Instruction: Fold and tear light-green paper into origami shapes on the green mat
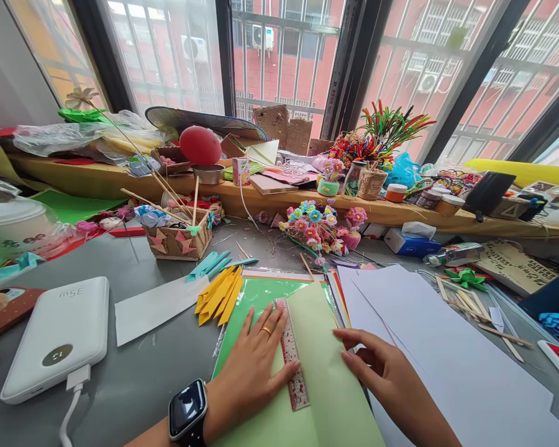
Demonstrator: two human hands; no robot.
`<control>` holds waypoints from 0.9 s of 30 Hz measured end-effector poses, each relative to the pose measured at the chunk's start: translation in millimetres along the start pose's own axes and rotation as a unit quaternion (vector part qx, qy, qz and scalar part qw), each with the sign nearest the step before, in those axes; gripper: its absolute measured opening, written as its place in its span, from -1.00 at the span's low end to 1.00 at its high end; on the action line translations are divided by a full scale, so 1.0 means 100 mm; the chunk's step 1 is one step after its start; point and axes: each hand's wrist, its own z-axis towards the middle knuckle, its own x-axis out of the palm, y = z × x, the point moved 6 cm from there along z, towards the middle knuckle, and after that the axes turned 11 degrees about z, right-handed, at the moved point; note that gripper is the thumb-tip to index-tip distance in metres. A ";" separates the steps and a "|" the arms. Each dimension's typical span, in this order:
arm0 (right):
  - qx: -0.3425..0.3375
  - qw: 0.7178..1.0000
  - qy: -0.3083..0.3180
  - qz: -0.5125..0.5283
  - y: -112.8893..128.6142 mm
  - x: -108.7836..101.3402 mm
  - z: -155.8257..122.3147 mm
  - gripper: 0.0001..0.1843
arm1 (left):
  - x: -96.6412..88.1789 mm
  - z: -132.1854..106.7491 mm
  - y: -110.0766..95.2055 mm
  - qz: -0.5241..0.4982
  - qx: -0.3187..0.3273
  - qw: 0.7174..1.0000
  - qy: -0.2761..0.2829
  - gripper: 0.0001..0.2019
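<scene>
My left hand (256,354) lies flat with its fingers stretched out, pressing a narrow patterned ruler (299,390) onto light green paper. The ruler runs roughly lengthwise along the sheet, with my thumb across it. To its right, the light green paper (323,372) looks slightly raised. My right hand (377,366) is curled at that sheet's right edge, thumb and index finger closed on it. Beneath lies a brighter green stack of paper (254,292) in clear plastic. Yellow folded paper strips (220,295) rest just beyond my left hand.
White sheets (447,354) spread out at the right. A white power bank (58,338) with a cable lies at the left. Behind stand a cardboard box (179,242) with sticks and a bunch of crocheted flowers (314,226). A cluttered ledge (270,202) runs below the windows.
</scene>
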 end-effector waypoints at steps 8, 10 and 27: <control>-0.005 0.999 -0.037 -0.005 0.03 -0.01 -0.01 -0.65 | -0.01 0.00 0.00 -0.010 0.000 1.000 -0.006 -0.38; -0.004 0.999 -0.046 -0.004 0.02 -0.02 -0.01 -0.65 | -0.01 0.00 0.00 -0.015 -0.002 1.000 -0.006 -0.38; -0.010 0.999 -0.048 0.018 0.01 -0.01 -0.01 -0.67 | 0.02 0.00 0.00 -0.015 0.000 1.000 0.013 -0.37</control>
